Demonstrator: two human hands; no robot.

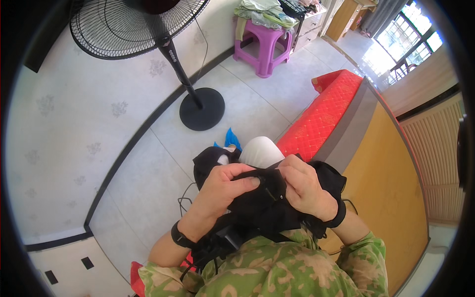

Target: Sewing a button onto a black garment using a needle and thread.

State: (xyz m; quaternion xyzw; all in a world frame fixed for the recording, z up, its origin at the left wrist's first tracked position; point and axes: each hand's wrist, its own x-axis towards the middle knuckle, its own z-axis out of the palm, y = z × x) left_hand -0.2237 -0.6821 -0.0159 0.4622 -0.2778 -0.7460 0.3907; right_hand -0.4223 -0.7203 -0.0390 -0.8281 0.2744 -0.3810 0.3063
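Observation:
A piece of black fabric, seemingly a garment point(259, 200), lies bunched over the person's lap. My left hand point(233, 182) pinches its upper edge between thumb and fingers. On the other side, my right hand point(302, 183) grips the same edge with bent fingers. A short slit or seam and a small shiny spot show on the fabric between the hands. Black cloth spreads out past both hands, and a white-covered knee point(261, 150) shows just beyond it. Dark bands circle both wrists. Below the fabric, a black device with cables point(230, 237) rests against the camouflage-patterned top.
A black standing fan point(202, 108) is ahead to the left, by the wall. A purple plastic stool point(264, 48) holds folded cloths beside a white drawer unit point(310, 28). To the right lies a yellow-brown surface point(386, 178) with a red quilted cloth point(315, 118) along its edge.

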